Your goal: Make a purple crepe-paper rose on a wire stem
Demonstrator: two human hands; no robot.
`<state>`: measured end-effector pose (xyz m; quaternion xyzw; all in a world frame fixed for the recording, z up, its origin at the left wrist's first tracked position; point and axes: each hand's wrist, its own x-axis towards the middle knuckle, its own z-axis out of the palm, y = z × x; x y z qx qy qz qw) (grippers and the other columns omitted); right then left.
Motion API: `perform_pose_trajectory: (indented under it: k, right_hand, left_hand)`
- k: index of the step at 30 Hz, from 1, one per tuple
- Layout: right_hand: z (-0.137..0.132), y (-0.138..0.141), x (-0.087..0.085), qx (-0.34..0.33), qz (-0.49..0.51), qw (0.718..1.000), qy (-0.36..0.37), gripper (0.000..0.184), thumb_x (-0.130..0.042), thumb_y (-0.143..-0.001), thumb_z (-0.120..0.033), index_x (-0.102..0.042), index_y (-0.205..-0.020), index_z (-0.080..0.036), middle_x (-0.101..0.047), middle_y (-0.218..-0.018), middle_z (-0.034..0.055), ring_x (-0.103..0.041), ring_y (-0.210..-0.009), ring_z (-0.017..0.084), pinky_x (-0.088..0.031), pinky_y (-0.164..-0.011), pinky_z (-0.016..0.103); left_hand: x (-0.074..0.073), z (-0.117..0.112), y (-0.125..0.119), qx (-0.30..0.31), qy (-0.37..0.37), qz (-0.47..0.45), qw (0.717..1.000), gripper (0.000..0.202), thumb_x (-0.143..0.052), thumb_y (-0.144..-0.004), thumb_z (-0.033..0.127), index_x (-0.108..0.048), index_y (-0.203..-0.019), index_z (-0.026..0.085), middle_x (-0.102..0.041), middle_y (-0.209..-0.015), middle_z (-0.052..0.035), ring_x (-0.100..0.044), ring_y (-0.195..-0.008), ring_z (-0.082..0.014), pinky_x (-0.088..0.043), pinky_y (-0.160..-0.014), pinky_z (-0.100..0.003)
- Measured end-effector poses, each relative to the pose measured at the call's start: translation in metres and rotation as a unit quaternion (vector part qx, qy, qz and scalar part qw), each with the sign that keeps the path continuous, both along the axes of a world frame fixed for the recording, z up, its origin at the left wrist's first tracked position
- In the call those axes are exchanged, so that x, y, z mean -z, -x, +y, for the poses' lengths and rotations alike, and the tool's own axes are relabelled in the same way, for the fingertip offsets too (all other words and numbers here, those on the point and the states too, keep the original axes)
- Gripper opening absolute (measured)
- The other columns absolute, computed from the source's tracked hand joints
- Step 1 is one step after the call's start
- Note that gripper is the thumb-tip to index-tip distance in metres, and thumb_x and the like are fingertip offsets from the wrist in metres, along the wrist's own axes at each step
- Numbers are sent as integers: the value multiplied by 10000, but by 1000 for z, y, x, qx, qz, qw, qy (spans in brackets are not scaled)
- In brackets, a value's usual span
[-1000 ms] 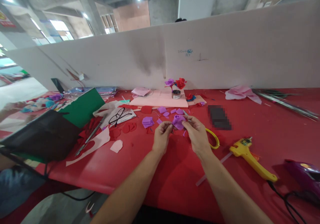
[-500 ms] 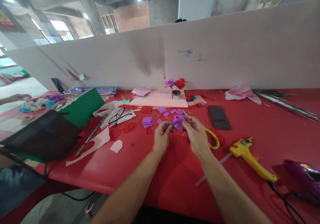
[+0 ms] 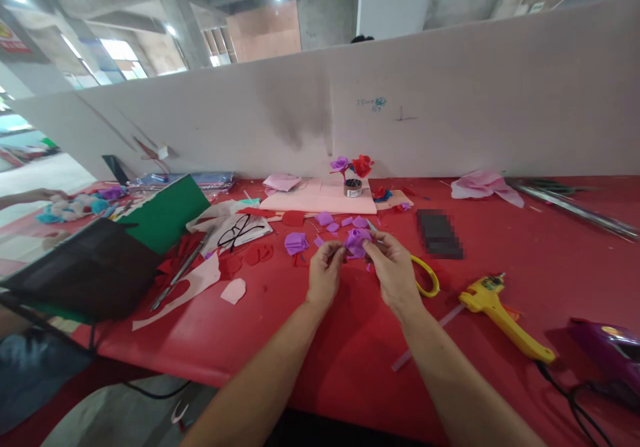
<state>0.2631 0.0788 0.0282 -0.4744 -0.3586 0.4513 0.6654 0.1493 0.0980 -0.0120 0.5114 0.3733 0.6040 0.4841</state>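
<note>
A purple paper flower [image 3: 357, 242] is held between my two hands above the red table. My left hand [image 3: 325, 270] pinches the flower's left side, fingertips closed. On the other side, the thumb and fingers of my right hand [image 3: 393, 264] are closed on its petals. Just left of my hands lies a stack of purple paper petals [image 3: 297, 243]. Loose purple petals [image 3: 325, 219] are scattered beyond the flower. Yellow-handled scissors [image 3: 426, 278] lie by my right wrist, partly hidden by that hand.
A yellow glue gun [image 3: 505, 320] with a glue stick lies at right, near a purple device [image 3: 607, 360]. Finished flowers [image 3: 362, 165] stand in a tape roll [image 3: 353, 188] at the back. Eyeglasses [image 3: 240, 232] and a green board [image 3: 163, 217] are left. Another person's hand [image 3: 47, 195] shows far left.
Almost nothing differs. The flower appears turned slightly between my fingers, while both hands stay in the same place.
</note>
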Motion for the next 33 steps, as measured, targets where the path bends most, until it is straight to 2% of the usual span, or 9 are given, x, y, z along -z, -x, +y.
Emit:
perform_pose_trajectory:
  k: [8, 19, 25, 33]
  right_hand:
    - [1, -1, 3, 5, 2, 1000, 1, 332, -744, -636, -342, -636, -909, -186, -670, -655, -14, -549, -526, 114, -438, -522, 245]
    - [2, -2, 4, 10, 32, 999, 19, 312, -750, -624, -311, -653, -892, -183, -658, -626, -28, -561, -542, 104, -425, -537, 231]
    - [2, -2, 4, 8, 34, 999, 17, 317, -752, -621, -309, -651, -892, -180, -637, -597, -38, -553, -530, 102, -421, -527, 232]
    - [2, -1, 4, 9, 40, 999, 21, 314, -747, -619, -299, -643, -891, -181, -651, -610, -32, -568, -547, 104, -437, -537, 228]
  left_hand:
    - [2, 0, 0, -5, -16, 27, 999, 108, -576, -835, 272, -609, -826, 169, -630, -764, -10, -560, -720, -115, -437, -705, -234]
    - [3, -3, 0, -60, -81, 91, 991, 143, -566, -854, 294, -634, -884, 172, -609, -753, -10, -525, -622, -93, -445, -595, -203]
    - [-1, -7, 1, -81, -106, 118, 984, 174, -561, -866, 320, -666, -900, 186, -631, -758, -14, -539, -564, -86, -460, -572, -208]
    - [-2, -10, 1, -73, -116, 115, 984, 160, -535, -879, 284, -668, -887, 196, -648, -765, -5, -555, -522, -75, -456, -553, -205]
